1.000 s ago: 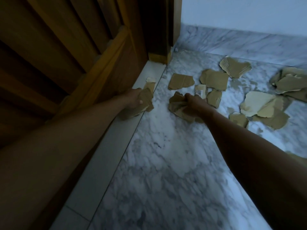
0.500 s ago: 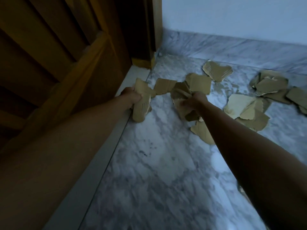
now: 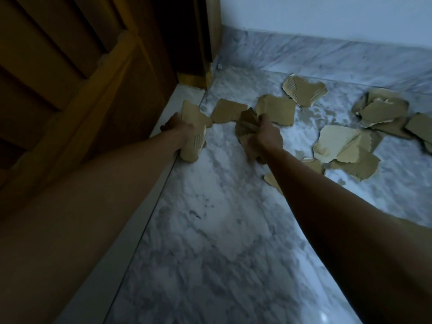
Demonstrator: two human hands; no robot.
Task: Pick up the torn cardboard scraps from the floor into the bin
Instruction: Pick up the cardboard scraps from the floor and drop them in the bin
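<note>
Head view, near to far. Two bare forearms are extended over a grey marble floor (image 3: 210, 242), with a pale threshold strip (image 3: 131, 232) and a wooden door (image 3: 70, 90) at the left. A folded bundle of cardboard scraps (image 3: 195, 139) is gripped by the curled fingers of the left hand (image 3: 178, 128), beside the threshold. A crumpled wad of scraps (image 3: 246, 127) is clutched in the closed fingers of the right hand (image 3: 266, 136), just above the floor. Loose scraps are seen beyond and to the right: a flat piece (image 3: 228, 111) between the hands, a larger piece (image 3: 277, 111) behind the right hand, a pale overlapping group (image 3: 343, 148), a corrugated piece (image 3: 304, 90) near the marble skirting (image 3: 327, 54), and a heap (image 3: 383, 111) at far right.
</note>
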